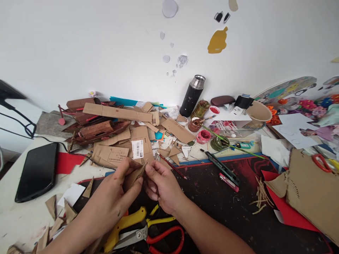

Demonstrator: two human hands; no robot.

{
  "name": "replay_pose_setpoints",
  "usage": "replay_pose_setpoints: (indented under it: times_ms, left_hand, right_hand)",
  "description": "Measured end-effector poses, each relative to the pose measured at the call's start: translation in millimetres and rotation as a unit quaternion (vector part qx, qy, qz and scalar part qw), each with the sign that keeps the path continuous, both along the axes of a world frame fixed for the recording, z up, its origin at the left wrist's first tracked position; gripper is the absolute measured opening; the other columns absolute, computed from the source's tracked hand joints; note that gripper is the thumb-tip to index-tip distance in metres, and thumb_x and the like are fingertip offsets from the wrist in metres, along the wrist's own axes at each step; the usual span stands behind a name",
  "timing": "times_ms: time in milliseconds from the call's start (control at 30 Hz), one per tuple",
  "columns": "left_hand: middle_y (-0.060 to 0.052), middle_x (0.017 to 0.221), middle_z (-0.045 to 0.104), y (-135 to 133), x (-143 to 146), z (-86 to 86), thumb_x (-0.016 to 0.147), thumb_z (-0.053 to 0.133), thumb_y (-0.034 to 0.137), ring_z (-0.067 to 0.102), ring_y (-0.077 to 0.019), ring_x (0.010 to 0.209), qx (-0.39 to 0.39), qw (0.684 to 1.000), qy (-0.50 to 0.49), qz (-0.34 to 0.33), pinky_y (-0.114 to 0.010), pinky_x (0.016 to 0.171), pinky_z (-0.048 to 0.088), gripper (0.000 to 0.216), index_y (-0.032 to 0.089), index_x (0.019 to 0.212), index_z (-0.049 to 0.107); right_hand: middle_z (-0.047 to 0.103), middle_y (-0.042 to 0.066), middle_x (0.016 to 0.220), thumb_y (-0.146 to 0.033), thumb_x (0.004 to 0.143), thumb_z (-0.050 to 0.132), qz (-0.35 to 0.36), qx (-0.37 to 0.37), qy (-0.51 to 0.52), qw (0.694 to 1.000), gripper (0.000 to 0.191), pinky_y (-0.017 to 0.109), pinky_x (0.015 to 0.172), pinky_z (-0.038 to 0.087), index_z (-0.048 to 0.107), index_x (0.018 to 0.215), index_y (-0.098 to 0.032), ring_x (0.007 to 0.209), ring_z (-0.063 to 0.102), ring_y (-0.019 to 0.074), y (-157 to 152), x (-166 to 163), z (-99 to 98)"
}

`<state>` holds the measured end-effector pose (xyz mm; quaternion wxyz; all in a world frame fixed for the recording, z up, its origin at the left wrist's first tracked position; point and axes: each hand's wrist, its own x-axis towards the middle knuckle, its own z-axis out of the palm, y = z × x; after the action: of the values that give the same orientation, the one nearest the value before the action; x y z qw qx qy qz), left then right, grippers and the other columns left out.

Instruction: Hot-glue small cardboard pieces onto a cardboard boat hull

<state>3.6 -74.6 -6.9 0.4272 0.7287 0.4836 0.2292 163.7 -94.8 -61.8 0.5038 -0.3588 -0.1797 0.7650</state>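
Observation:
My left hand (116, 192) and my right hand (161, 187) meet above the dark mat (212, 201), both pinching a small brown cardboard piece (135, 175) between their fingertips. The left fingers wrap its left side, the right fingers grip its right edge. Just beyond the hands lies a heap of cardboard scraps (124, 141), one with a barcode label (137, 149). Below my wrists lie yellow-handled scissors (127, 225) and red-handled scissors (165, 240).
A phone (37, 171) lies at the left. A black flask (192, 95), paint pots (203, 135), a utility knife (222, 167) and a red pencil (172, 165) sit behind the mat. Large cardboard (312, 190) on red paper lies at the right.

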Motion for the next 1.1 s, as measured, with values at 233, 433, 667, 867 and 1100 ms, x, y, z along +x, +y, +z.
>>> replay_pose_setpoints:
  times_ms: [233, 433, 667, 867, 1100]
  left_hand:
    - [-0.005, 0.103, 0.081, 0.4, -1.8, -6.3, 0.105, 0.054, 0.044, 0.076, -0.0216, 0.086, 0.003, 1.0, 0.001, -0.002, -0.03, 0.077, 0.059, 0.017, 0.027, 0.108, 0.056]
    - [-0.003, 0.1, 0.08, -0.3, -2.5, -7.6, 0.106, 0.054, 0.044, 0.075, -0.0205, 0.083, 0.012, 1.0, 0.004, -0.002, -0.028, 0.075, 0.058, 0.017, 0.028, 0.109, 0.055]
    - [-0.005, 0.104, 0.081, 0.2, -1.4, -6.4, 0.106, 0.054, 0.045, 0.077, -0.0215, 0.087, 0.011, 1.0, 0.005, -0.002, -0.028, 0.077, 0.059, 0.019, 0.027, 0.109, 0.057]
    - [-0.005, 0.104, 0.081, 0.0, -1.9, -6.1, 0.105, 0.055, 0.046, 0.077, -0.0219, 0.087, 0.016, 1.0, 0.007, 0.005, -0.029, 0.077, 0.059, 0.019, 0.027, 0.11, 0.058]
    - [-0.004, 0.103, 0.081, 1.6, -0.9, -7.0, 0.105, 0.056, 0.045, 0.077, -0.0213, 0.086, 0.016, 1.0, -0.001, 0.001, -0.028, 0.077, 0.059, 0.018, 0.028, 0.108, 0.058]
  right_hand:
    - [0.042, -0.016, 0.046, -0.068, 0.076, 0.094, 0.001, -0.001, -0.003, 1.0, 0.061, 0.016, 0.033, 0.021, 0.054, 0.084, -0.023, 0.036, 0.024, 0.004, -0.4, -0.2, -0.6]
    - [0.042, -0.016, 0.046, -0.067, 0.076, 0.094, 0.001, -0.002, -0.003, 1.0, 0.06, 0.016, 0.033, 0.022, 0.054, 0.084, -0.023, 0.036, 0.025, 0.0039, 0.0, -0.3, -0.4]
    - [0.042, -0.015, 0.046, -0.068, 0.077, 0.093, 0.002, -0.003, -0.012, 1.0, 0.06, 0.016, 0.033, 0.021, 0.054, 0.084, -0.023, 0.036, 0.024, 0.004, -0.7, 0.2, 0.2]
    - [0.042, -0.015, 0.046, -0.067, 0.076, 0.094, 0.001, -0.005, -0.006, 1.0, 0.059, 0.016, 0.033, 0.022, 0.055, 0.084, -0.023, 0.036, 0.024, 0.0042, -0.1, 0.2, 0.4]
    - [0.042, -0.015, 0.046, -0.067, 0.076, 0.094, -0.001, -0.005, -0.007, 1.0, 0.06, 0.016, 0.033, 0.022, 0.054, 0.084, -0.023, 0.037, 0.024, 0.0042, 0.3, 0.3, 0.7]
